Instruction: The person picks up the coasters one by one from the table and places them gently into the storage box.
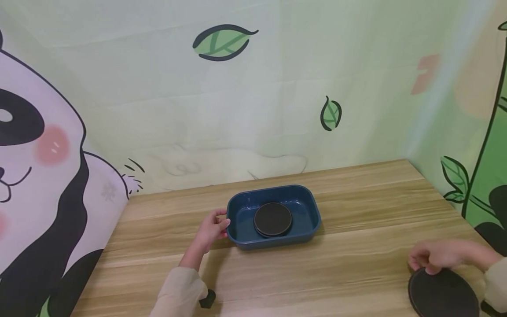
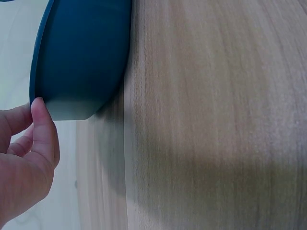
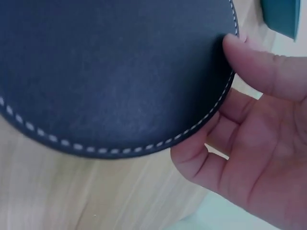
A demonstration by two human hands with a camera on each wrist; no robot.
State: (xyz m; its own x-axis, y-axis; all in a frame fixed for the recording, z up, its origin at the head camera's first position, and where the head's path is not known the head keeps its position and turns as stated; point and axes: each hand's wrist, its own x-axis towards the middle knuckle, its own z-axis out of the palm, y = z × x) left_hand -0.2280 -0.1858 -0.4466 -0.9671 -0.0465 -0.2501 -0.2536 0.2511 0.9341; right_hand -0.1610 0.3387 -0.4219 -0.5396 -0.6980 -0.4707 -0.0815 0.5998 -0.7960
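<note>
A blue rectangular tray (image 1: 273,245) with rounded corners stands on the table. Inside it lie round black coasters (image 1: 273,219), apparently stacked; how many cannot be told. My left hand (image 1: 211,230) pinches the tray's left rim between thumb and fingers, which the left wrist view also shows on the blue wall (image 2: 81,52). At the lower right, my right hand (image 1: 439,255) grips another round black coaster (image 1: 443,293) by its edge. White stitching runs along that coaster's border in the right wrist view, with the thumb (image 3: 259,67) on its face and fingers behind.
The wood-grain table (image 1: 356,273) extends around the tray and between both hands. A printed cloth backdrop (image 1: 261,110) with leaves and a panda rises behind the table and along its sides. A small black object (image 1: 207,299) shows at the left sleeve.
</note>
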